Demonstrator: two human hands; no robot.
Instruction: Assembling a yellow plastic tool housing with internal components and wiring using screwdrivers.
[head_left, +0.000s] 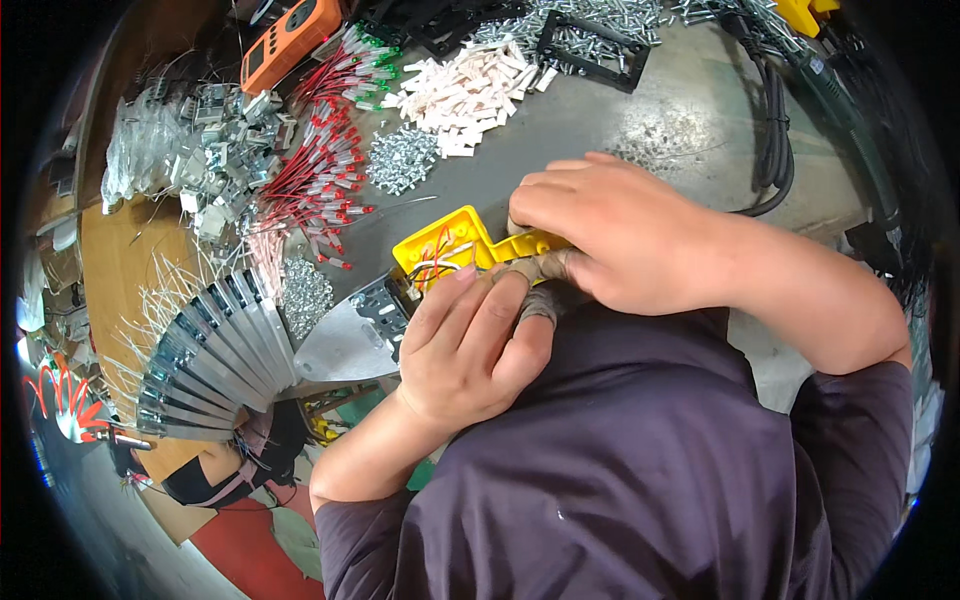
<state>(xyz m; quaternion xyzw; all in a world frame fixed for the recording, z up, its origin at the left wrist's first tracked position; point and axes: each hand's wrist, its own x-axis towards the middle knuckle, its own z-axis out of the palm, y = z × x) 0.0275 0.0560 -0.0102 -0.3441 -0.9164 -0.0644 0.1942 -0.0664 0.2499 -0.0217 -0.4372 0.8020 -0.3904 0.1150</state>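
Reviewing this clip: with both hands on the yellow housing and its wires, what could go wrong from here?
1. The left hand presses fingertips among the red and white wires in the yellow housing; a wire might get pinched or pulled loose.
2. The right hand covers the housing's other end, so the grip there cannot be checked.

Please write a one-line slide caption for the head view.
Both hands, left hand and right hand, hold a yellow plastic housing with red wires above a cluttered workbench.

The person wears a dark purple short-sleeved shirt [620,470]; tan fabric wraps cover some fingertips [538,302].
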